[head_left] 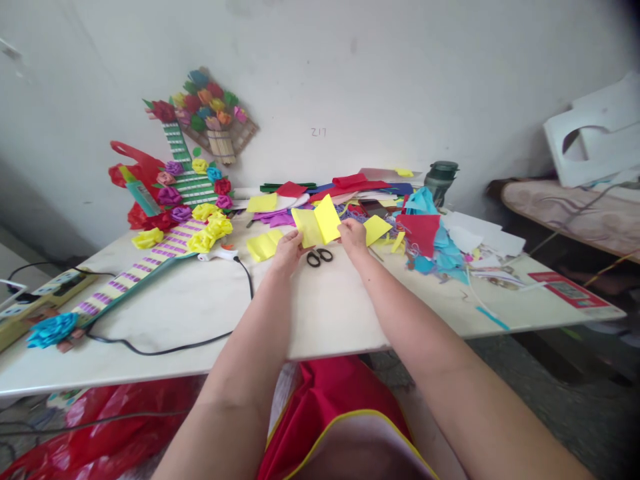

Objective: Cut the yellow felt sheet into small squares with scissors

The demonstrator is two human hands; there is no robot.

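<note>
Both hands hold one sheet of yellow paper (pixel 311 225) above the table, creased down its middle. My left hand (pixel 290 251) pinches its lower left corner, and my right hand (pixel 353 236) grips its right edge. Just under the sheet lie scissors with black handles (pixel 319 257); their blades are mostly hidden. Another folded yellow piece (pixel 264 245) rests left of my left hand. A yellow square (pixel 377 229) sits right beside my right hand. Farther back is one more yellow piece (pixel 262 203).
A glue gun (pixel 219 254) with a black cord lies at left, near a guitar-shaped craft (pixel 145 270) with paper roses. Blue and red scraps (pixel 433 233) spread at right. A dark bottle (pixel 440 182) stands behind them. A power strip (pixel 45 300) sits at the left edge.
</note>
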